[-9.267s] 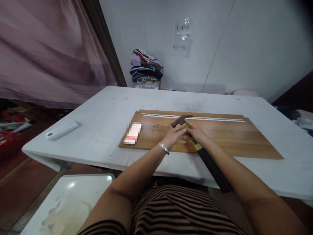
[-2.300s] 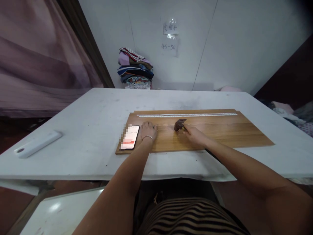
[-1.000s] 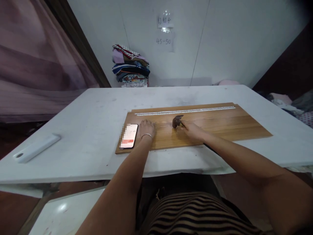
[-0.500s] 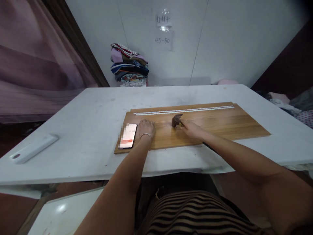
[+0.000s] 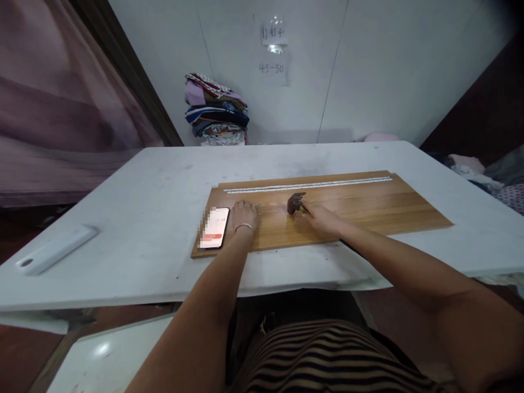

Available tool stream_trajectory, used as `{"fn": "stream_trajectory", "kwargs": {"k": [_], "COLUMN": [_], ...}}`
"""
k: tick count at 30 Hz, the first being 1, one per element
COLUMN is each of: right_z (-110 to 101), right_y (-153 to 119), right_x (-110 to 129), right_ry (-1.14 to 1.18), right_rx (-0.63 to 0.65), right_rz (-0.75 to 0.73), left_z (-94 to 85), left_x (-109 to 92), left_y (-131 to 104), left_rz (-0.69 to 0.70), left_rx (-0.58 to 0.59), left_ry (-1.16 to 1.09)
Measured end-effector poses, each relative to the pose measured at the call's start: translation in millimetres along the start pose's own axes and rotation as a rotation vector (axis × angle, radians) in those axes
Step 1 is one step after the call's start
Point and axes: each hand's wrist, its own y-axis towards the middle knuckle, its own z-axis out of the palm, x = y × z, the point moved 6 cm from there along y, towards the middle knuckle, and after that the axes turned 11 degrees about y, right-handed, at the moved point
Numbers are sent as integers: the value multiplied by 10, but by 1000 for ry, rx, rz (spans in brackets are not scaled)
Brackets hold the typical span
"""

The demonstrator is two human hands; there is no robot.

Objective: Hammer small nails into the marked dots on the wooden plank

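Head view: hands parted, hammer set down on the board under one grip. Your left hand (image 5: pixel 244 214) rests palm down on the wooden board (image 5: pixel 388 207), just beside the phone (image 5: pixel 215 229), its fingers close together; whether anything lies beneath the palm cannot be told. Your right hand (image 5: pixel 321 217) is clamped around the handle of the hammer (image 5: pixel 293 203), close below the head, which stands on the middle part of the board; the handle's far end passes beneath your forearm.

Note the change: several seconds earlier both your hands met at the hammer, whereas now only the right holds it. Over the last instants neither hand has visibly shifted, which suggests a pause, with tool and board both steadied.

Two pale marked strips (image 5: pixel 254 190) run side by side along the board's far edge, beyond your hands. The board lies flat on the white table (image 5: pixel 135 180); a long white object (image 5: pixel 57 251) lies to its left, well apart from it.
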Motion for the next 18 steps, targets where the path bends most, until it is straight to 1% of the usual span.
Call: {"fn": "stream_trajectory", "kwargs": {"k": [2,6,13,18], "right_z": [11,12,-19,-2], "right_y": [-6,-5,29,7], "right_x": [-5,7,17,14], "right_ry": [2,3,-14,6], "right_rx": [-1,-8,-15,-14], "right_rz": [4,5,-14,-4], "left_z": [-6,-16,23,47], "left_x": [4,-9,4,20], "left_y": [-9,-14,15,20], "left_rz": [-23,-17,-5,-4], "left_rx": [7,-4,-14,3], "left_ry": [5,-4,-13,-6]}}
